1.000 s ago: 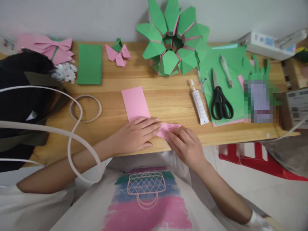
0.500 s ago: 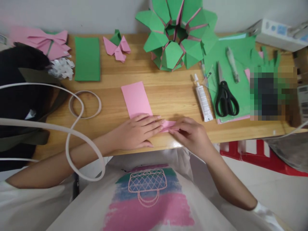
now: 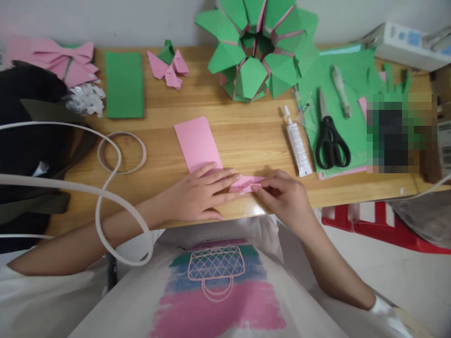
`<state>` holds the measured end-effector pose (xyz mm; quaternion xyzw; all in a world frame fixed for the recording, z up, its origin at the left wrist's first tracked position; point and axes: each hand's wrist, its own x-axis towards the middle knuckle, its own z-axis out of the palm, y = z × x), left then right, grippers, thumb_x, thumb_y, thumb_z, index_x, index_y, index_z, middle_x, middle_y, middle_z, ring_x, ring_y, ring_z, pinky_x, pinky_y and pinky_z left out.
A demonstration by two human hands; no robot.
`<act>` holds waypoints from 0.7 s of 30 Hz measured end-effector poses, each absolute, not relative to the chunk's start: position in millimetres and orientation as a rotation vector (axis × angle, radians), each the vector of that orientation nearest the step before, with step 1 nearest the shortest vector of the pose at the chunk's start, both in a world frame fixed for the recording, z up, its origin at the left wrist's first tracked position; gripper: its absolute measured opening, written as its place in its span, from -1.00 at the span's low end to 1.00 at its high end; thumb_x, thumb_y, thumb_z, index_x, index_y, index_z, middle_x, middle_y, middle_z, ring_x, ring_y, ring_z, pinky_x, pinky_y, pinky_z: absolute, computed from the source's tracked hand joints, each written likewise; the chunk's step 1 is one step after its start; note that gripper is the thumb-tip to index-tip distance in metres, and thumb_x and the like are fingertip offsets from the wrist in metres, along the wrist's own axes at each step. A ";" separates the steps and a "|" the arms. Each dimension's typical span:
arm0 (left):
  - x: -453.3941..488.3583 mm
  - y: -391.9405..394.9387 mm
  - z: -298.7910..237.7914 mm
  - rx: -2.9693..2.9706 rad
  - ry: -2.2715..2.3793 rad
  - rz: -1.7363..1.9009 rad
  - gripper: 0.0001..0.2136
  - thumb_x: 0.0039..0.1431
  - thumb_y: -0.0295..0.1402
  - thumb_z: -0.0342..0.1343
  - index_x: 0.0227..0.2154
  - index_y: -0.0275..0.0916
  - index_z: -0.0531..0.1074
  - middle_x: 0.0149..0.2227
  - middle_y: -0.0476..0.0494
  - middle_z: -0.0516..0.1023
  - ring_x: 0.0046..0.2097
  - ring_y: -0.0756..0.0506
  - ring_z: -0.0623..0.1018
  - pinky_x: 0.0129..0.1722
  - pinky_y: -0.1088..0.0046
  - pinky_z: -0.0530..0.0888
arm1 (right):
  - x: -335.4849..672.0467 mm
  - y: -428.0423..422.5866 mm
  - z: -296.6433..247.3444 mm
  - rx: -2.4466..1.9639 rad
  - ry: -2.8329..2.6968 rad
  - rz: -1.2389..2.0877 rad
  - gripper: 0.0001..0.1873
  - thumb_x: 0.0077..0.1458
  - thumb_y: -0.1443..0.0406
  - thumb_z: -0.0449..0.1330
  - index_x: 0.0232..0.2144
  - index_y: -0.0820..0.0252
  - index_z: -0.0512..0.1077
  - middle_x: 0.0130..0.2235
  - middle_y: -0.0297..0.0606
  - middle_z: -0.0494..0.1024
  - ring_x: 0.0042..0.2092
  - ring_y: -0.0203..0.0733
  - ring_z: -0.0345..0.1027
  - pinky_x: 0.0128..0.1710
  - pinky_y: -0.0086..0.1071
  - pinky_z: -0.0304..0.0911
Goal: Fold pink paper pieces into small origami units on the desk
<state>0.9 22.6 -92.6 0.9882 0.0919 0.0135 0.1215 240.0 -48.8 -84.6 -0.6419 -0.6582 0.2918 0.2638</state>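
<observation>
A small folded piece of pink paper (image 3: 245, 183) lies near the table's front edge, between my hands. My right hand (image 3: 284, 197) pinches its right end between thumb and fingers. My left hand (image 3: 200, 193) lies flat with fingers stretched out, its fingertips touching the left end of that piece. Beneath and beyond the left fingers is a flat pink rectangle of paper (image 3: 198, 143), partly covered by the hand. A white glue tube (image 3: 298, 146) lies to the right of it, beyond my right hand.
Black-handled scissors (image 3: 331, 138) rest on green sheets (image 3: 357, 145) at the right. A green folded-paper ring (image 3: 252, 80) stands at the back. Left of it are a pink-and-green folded piece (image 3: 171, 65) and a green paper stack (image 3: 124, 84). A white cable (image 3: 134, 202) loops over my left forearm.
The fingers of my left hand are slightly more spread, and more of the folded pink paper shows. My right hand has shifted a little to the right, still pinching it.
</observation>
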 end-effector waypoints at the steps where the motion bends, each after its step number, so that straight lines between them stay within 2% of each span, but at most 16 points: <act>1: 0.8 22.8 -92.5 2.885 0.276 0.036 -0.40 0.31 0.00 -0.08 0.32 -0.16 0.06 0.32 -0.25 0.23 0.32 -0.25 0.21 0.25 0.10 0.06 | 240.1 -49.3 -84.3 -1.733 -1.771 0.800 -0.87 0.08 0.29 0.26 -0.46 0.21 0.57 -0.48 -0.28 0.46 -0.48 -0.28 0.29 -0.50 -0.41 0.19; 9: 2.7 22.5 -92.1 2.887 0.302 0.017 -0.39 0.32 0.01 -0.11 0.32 -0.19 0.06 0.31 -0.20 0.25 0.31 -0.23 0.22 0.25 0.13 0.05 | 238.9 -48.4 -82.6 -1.744 -1.771 0.790 -0.79 0.13 0.29 0.21 -0.50 0.24 0.53 -0.47 -0.24 0.48 -0.44 -0.25 0.34 -0.46 -0.39 0.21; 15: 3.2 22.6 -92.7 2.873 0.310 0.028 -0.40 0.29 0.00 -0.03 0.27 -0.22 0.16 0.28 -0.25 0.29 0.30 -0.24 0.24 0.23 0.15 0.10 | 237.2 -46.9 -85.3 -1.804 -1.748 0.722 -0.82 0.06 0.29 0.27 -0.55 0.21 0.51 -0.53 -0.31 0.44 -0.53 -0.30 0.27 -0.52 -0.41 0.16; 21: 3.3 23.1 -93.2 2.876 0.304 0.027 -0.41 0.29 0.01 -0.05 0.26 -0.22 0.18 0.28 -0.27 0.30 0.28 -0.24 0.27 0.21 0.13 0.12 | 238.1 -45.2 -87.1 -1.846 -1.754 0.704 -0.80 0.05 0.26 0.26 -0.58 0.18 0.49 -0.53 -0.30 0.47 -0.55 -0.31 0.27 -0.53 -0.40 0.18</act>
